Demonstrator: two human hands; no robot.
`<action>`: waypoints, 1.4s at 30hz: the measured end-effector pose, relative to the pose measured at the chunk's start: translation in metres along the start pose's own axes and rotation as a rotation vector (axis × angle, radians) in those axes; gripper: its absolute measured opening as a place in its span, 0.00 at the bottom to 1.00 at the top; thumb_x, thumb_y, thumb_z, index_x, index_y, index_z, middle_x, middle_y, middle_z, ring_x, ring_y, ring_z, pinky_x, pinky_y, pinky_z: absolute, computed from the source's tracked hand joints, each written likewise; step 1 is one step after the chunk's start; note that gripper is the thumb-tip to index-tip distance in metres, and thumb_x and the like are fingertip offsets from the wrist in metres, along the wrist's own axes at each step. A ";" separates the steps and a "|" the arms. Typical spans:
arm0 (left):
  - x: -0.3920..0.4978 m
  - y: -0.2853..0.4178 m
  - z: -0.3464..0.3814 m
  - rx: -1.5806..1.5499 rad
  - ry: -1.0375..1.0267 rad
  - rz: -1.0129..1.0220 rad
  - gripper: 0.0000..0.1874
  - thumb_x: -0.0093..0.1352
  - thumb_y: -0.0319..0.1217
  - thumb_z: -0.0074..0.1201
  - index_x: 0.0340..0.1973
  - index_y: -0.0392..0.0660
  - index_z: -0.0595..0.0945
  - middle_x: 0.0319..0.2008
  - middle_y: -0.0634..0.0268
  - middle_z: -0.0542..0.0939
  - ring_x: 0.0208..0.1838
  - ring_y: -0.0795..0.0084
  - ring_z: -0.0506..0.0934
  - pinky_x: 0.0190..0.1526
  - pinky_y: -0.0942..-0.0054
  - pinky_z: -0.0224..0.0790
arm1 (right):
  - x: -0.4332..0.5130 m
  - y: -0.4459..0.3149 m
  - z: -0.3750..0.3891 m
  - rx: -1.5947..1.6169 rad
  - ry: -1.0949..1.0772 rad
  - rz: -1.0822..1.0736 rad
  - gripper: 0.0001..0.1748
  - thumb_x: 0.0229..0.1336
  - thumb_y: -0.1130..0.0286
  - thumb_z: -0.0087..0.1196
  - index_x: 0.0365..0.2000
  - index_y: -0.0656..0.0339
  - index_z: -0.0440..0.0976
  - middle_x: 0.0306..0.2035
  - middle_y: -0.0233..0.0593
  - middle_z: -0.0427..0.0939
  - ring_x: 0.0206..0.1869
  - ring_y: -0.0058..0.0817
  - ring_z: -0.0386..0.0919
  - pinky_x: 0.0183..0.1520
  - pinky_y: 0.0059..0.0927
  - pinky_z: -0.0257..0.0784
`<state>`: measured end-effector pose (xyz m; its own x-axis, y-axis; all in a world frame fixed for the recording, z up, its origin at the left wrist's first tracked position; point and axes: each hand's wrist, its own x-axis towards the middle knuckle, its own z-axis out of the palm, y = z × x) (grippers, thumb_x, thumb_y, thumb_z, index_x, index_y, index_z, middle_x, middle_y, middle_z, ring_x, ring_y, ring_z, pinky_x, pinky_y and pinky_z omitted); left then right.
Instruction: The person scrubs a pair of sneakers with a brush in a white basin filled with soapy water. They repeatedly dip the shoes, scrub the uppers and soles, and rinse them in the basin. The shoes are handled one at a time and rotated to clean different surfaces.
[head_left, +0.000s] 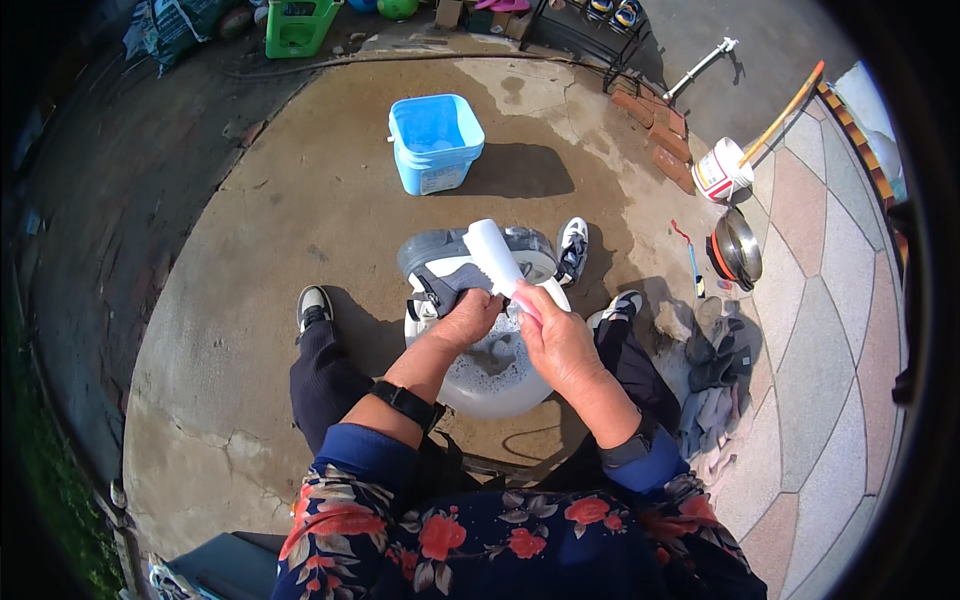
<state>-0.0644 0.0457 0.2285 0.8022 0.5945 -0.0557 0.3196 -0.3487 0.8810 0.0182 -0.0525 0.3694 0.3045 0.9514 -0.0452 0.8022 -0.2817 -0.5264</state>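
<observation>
Over a white basin (499, 397) of sudsy water, my left hand (474, 316) grips a grey and white shoe (450, 274), its dark sole turned away from me. My right hand (559, 337) is closed around the pink handle of a white-headed scrub brush (491, 251). The brush head is raised over the shoe, its bristles facing left and down; whether they touch it I cannot tell. Another grey and white shoe (573, 251) stands just beyond the basin's right side. The fingertips of my left hand are hidden.
A light-blue bucket (437, 157) stands beyond the basin. To the right are bricks (667, 142), a white pail (721, 171) with a wooden-handled tool, metal bowls (736, 247), a toothbrush (695, 262) and a heap of wet cloths (712, 375). A shoe rack (592, 37) stands at the back.
</observation>
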 end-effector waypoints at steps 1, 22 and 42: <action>0.002 -0.002 0.001 -0.228 0.067 0.008 0.08 0.61 0.25 0.44 0.37 0.42 0.73 0.32 0.64 0.74 0.37 0.72 0.69 0.38 0.68 0.63 | -0.009 -0.003 0.003 -0.021 -0.140 0.031 0.18 0.52 0.73 0.47 0.46 0.54 0.63 0.28 0.53 0.74 0.32 0.48 0.74 0.34 0.41 0.70; -0.009 0.012 -0.005 0.053 0.023 -0.060 0.11 0.64 0.31 0.43 0.31 0.36 0.78 0.29 0.52 0.79 0.36 0.61 0.77 0.35 0.69 0.66 | -0.002 0.015 0.025 0.014 0.089 -0.084 0.18 0.52 0.70 0.46 0.46 0.50 0.64 0.22 0.48 0.75 0.26 0.46 0.74 0.29 0.42 0.68; -0.007 -0.003 0.001 0.143 0.337 0.074 0.12 0.64 0.31 0.44 0.41 0.38 0.74 0.38 0.50 0.76 0.47 0.53 0.71 0.49 0.66 0.59 | -0.003 0.038 0.011 -0.060 0.222 0.245 0.16 0.52 0.71 0.47 0.44 0.52 0.65 0.30 0.49 0.75 0.34 0.46 0.74 0.35 0.37 0.70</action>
<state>-0.0706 0.0418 0.2257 0.6225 0.7605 0.1848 0.3527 -0.4834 0.8012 0.0426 -0.0644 0.3404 0.5915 0.8059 0.0254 0.7178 -0.5120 -0.4718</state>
